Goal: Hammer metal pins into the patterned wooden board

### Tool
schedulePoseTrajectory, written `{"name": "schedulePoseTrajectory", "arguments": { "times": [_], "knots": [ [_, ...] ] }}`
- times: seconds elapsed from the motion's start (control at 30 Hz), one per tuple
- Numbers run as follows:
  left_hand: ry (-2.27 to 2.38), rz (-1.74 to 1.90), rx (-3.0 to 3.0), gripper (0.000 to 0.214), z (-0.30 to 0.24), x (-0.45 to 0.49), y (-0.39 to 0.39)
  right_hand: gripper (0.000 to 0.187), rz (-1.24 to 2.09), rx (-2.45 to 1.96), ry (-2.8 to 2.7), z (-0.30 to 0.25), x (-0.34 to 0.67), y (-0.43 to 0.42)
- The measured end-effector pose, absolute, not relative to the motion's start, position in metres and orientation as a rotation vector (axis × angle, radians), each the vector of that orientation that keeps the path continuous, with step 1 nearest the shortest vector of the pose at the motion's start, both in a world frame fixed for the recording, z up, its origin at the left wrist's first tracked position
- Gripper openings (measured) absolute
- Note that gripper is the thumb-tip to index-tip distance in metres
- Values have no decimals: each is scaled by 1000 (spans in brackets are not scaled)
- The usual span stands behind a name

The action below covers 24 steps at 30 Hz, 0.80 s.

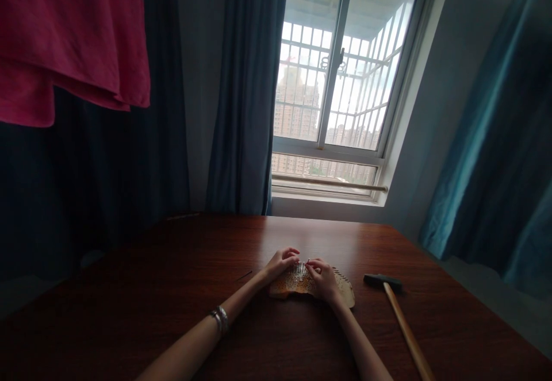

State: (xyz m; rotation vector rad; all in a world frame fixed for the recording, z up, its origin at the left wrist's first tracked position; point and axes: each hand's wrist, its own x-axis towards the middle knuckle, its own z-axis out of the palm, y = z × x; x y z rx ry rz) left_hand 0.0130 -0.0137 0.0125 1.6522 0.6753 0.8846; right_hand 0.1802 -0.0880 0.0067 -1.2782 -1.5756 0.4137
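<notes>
A fan-shaped, spotted yellowish-brown board (290,285) lies on the table under both hands. Several upright nails (299,266) stand along its far edge, and a row of slanted ones shows at the right. My right hand (323,281) pinches a nail (307,261) between thumb and fingertips, over the far edge of the board. On the left side of the row, my left hand (281,262) rests close to the nails with its fingers bent and apart; whether it touches them I cannot tell.
A hammer (404,324) with a wooden handle lies right of the board. One thin dark nail-like piece (244,276) lies left of my left hand. The brown wooden table (224,329) reaches toward a window (340,82), with blue curtains (245,93) and a hanging pink cloth (77,36) around.
</notes>
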Motion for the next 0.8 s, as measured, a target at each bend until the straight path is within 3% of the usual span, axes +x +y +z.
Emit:
{"name": "schedulePoseTrajectory", "arguments": {
  "times": [0.4,0.6,0.8],
  "knots": [
    [815,862,1867,34,22,21,-17,20,348,-1340,-1616,3,179,-89],
    [787,866,1955,49,22,34,-14,20,333,-1330,-1628,1,180,-87],
    [757,860,1922,37,19,38,-16,18,319,-1341,-1641,-1,182,-87]
  ]
}}
